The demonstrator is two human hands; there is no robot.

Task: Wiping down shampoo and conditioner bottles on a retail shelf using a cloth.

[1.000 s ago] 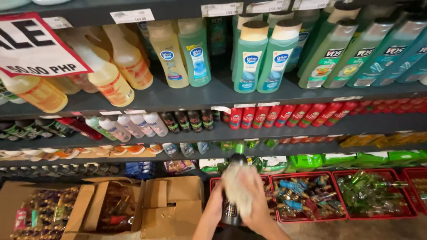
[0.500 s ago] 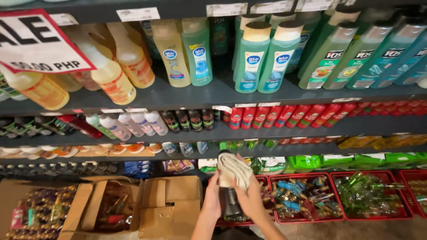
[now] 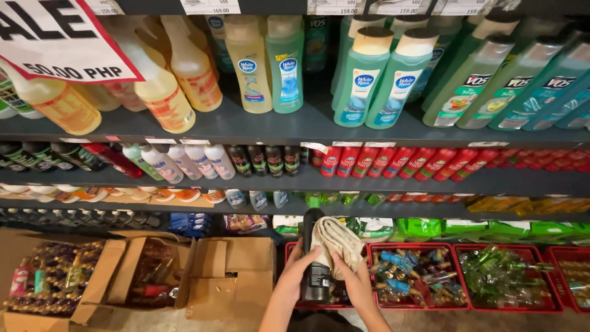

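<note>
Left hand [image 3: 302,270] grasps dark bottle [image 3: 313,258], long axis upright; right hand [image 3: 351,280] presses beige cloth [image 3: 337,241] against bottle's right side, both touching

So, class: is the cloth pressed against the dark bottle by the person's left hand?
No, the right hand holds the cloth against the bottle, while the left hand grips the bottle itself.

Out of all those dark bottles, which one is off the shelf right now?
The black bottle gripped in the left hand, low in the middle. The right hand presses a beige cloth against it; the other dark bottles stand in shelf rows.
</note>
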